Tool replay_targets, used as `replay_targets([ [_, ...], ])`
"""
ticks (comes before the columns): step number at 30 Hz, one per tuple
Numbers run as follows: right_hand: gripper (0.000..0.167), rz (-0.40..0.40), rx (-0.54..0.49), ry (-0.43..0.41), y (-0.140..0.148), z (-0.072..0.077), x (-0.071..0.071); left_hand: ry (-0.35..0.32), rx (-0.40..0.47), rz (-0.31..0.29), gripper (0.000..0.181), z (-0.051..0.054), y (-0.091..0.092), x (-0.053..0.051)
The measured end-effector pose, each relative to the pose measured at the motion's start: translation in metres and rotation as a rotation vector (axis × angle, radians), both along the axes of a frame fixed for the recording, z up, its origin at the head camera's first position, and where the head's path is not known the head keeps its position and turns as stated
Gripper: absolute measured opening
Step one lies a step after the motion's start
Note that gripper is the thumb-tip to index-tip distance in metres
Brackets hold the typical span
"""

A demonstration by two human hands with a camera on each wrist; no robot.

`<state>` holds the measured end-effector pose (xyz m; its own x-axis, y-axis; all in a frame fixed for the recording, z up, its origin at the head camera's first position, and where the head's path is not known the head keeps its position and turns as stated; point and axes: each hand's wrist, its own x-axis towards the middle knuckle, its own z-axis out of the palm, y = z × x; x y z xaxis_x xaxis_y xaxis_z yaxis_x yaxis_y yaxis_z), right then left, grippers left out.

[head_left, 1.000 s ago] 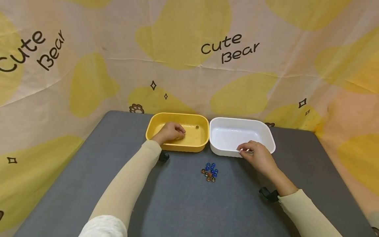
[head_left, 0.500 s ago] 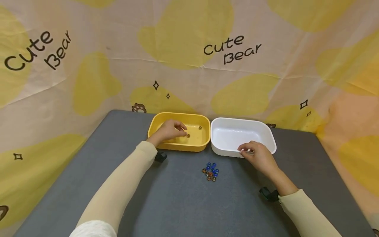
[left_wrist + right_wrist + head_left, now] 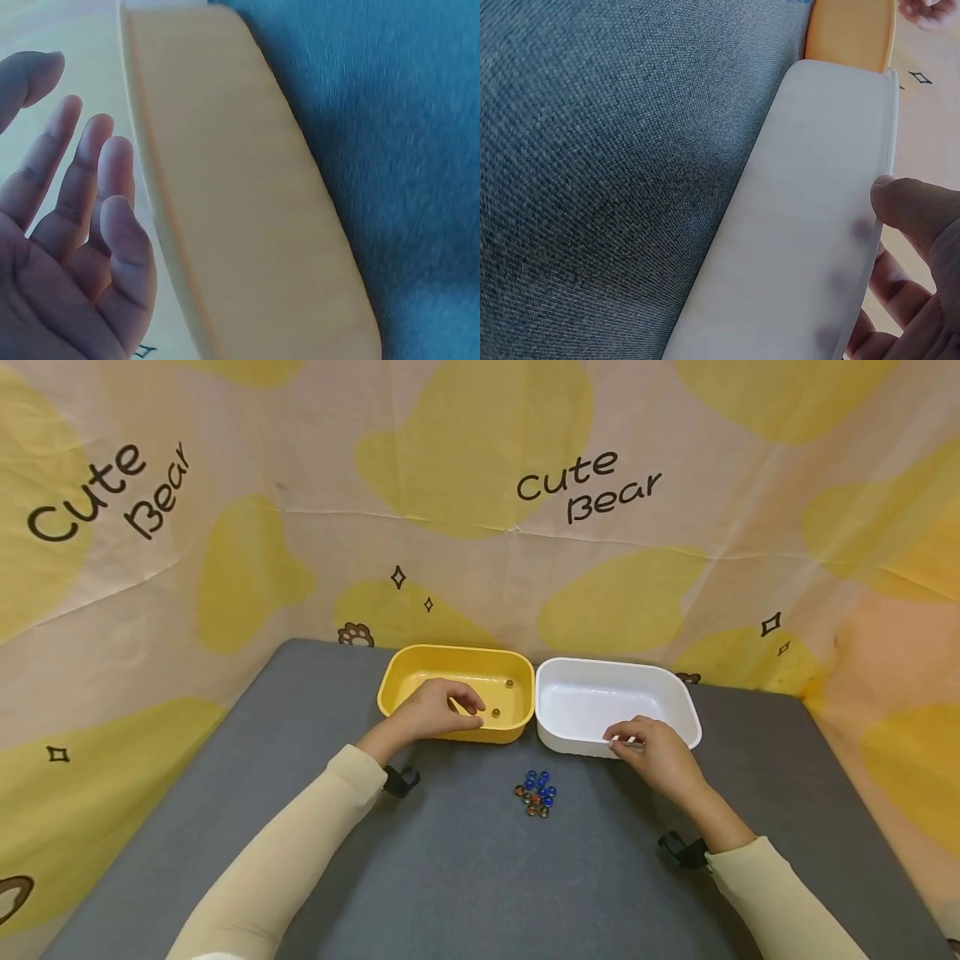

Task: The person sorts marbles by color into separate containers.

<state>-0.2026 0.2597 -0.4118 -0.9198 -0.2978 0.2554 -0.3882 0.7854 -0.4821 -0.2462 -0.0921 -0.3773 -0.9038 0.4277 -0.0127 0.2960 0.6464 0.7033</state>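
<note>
My left hand [image 3: 433, 710] hovers over the near rim of the yellow bin [image 3: 405, 675], its thumb and fingers apart and nothing between them. In the left wrist view, the relaxed fingers [image 3: 71, 187] show beside the bin's outer wall [image 3: 232, 180]. Two amber marbles, one of them nearer the hand [image 3: 496, 713], lie on the bin's floor. With my right hand [image 3: 663, 764] I pinch the near rim of the white bin [image 3: 570, 702]. The right wrist view shows the thumb [image 3: 911, 206] outside the wall [image 3: 795, 195] and the fingertips as shadows through it.
A cluster of blue and amber marbles [image 3: 536, 793] lies on the grey table [image 3: 480, 877] in front of the bins. Both bins stand side by side against a printed cloth backdrop [image 3: 465, 568].
The left hand has let go of a marble, which rolled right on the yellow bin's floor. That hand has opened and drawn back toward the near rim. The right hand stays put.
</note>
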Motion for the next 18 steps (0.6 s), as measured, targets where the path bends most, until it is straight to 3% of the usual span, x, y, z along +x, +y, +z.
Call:
replay_targets([
  [4, 0.013, -0.001, 0.001, 0.0, 0.0, 0.0, 0.0, 0.013, 0.026, -0.025, 0.016, -0.001, 0.006, 0.015],
  [9, 0.012, -0.007, 0.002, -0.003, 0.0, 0.002, 0.0, -0.002, 0.051, -0.051, 0.019, -0.009, 0.014, 0.031],
  [18, 0.011, -0.001, -0.001, -0.021, -0.001, 0.001, 0.001, -0.041, 0.097, -0.088, 0.02, -0.033, 0.032, 0.049],
])
